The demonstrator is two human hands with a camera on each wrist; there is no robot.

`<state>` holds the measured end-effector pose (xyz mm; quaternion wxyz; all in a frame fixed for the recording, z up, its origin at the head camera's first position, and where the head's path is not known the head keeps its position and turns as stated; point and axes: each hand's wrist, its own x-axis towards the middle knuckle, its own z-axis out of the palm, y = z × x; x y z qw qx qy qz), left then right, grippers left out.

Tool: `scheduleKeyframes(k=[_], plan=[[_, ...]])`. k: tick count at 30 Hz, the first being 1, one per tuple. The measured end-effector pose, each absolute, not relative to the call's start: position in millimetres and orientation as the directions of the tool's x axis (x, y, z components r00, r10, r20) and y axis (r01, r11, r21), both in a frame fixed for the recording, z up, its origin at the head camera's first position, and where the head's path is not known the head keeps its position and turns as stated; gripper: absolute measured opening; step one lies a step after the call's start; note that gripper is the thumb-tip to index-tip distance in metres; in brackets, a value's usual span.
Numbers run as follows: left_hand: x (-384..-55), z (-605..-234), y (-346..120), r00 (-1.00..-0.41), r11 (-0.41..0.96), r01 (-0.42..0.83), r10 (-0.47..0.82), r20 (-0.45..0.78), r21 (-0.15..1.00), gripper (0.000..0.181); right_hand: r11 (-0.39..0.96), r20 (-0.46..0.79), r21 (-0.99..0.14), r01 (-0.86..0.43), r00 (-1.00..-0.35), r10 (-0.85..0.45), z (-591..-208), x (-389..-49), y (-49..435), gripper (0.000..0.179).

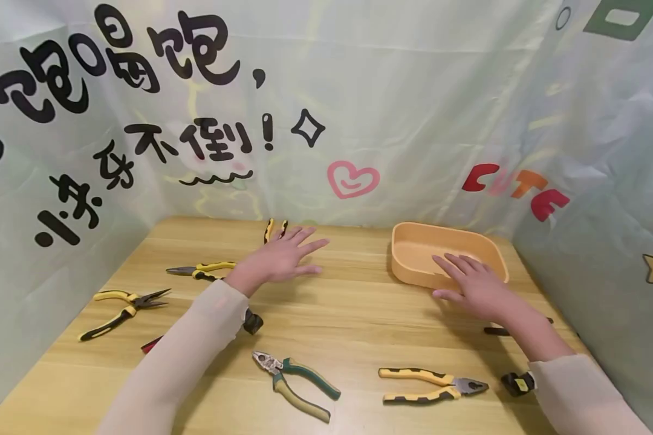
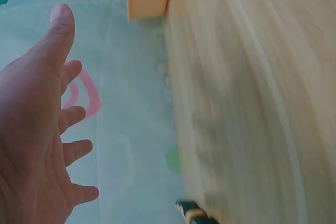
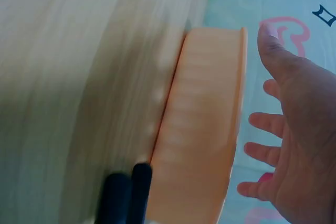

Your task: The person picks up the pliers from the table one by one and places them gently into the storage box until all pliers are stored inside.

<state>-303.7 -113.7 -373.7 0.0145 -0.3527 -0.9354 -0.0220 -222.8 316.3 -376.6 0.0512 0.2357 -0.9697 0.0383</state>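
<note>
While the right hand hovers above it with fingers spread and nothing in its grasp, the orange box sits at the back right of the surface, near the cloth wall. For a secure hold on the box, the thumb would do best against the outside of the front side with the fingers inside, lifting evenly so that it neither tips nor scrapes; the wrist should also clear the dark tool partly hidden beneath the right forearm. The box stands flat, mouth up, its long axis running left to right, with the right end angled slightly toward the person. Well apart on the other side, the left hand is empty too, fingers splayed above the surface. Just behind it, the back pliers point their handles toward the cloth, head hidden from view. Beside the left wrist, the long-nosed pliers aim left. Farther out, the spread pliers point right, a red handle shows beside the left sleeve, the green-handled pliers aim back and left, and the yellow-and-black pliers point right.
</note>
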Motion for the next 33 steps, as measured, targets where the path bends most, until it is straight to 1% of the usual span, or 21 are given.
scheduleKeyframes(k=[3, 6, 13, 16, 21, 27, 30, 33], plan=[[-306, -370, -101, -0.726, 0.726, 0.687, 0.686, 0.038, 0.009, 0.074, 0.877, 0.142, -0.044, -0.478, -0.872, -0.468, -378, -222, 324, 0.074], [-311, -368, -88, -0.699, 0.699, 0.715, 0.715, 0.029, 0.012, 0.075, 0.877, 0.155, -0.037, -0.479, -0.870, -0.469, -381, -221, 331, 0.073], [-322, -373, -62, -0.667, 0.666, 0.743, 0.745, 0.000, 0.073, 0.076, 0.881, 0.180, -0.036, -0.472, -0.870, -0.459, -384, -219, 342, 0.069], [-323, -374, -52, -0.650, 0.649, 0.758, 0.760, 0.000, 0.071, 0.077, 0.879, 0.180, -0.041, -0.474, -0.869, -0.461, -385, -217, 345, 0.065], [-325, -372, -34, -0.631, 0.629, 0.775, 0.776, 0.010, 0.060, 0.078, 0.853, 0.226, -0.046, -0.520, -0.837, -0.498, -388, -218, 349, 0.055], [-327, -374, -15, -0.590, 0.586, 0.805, 0.807, 0.023, 0.099, 0.076, 0.827, 0.262, -0.093, -0.554, -0.815, -0.517, -394, -220, 355, 0.050], [-329, -376, -8, -0.586, 0.581, 0.807, 0.810, 0.027, 0.105, 0.075, 0.826, 0.280, -0.103, -0.554, -0.813, -0.510, -394, -221, 360, 0.049], [-331, -380, 0, -0.594, 0.589, 0.801, 0.804, 0.031, 0.105, 0.075, 0.839, 0.269, -0.113, -0.533, -0.829, -0.490, -393, -220, 364, 0.050]])
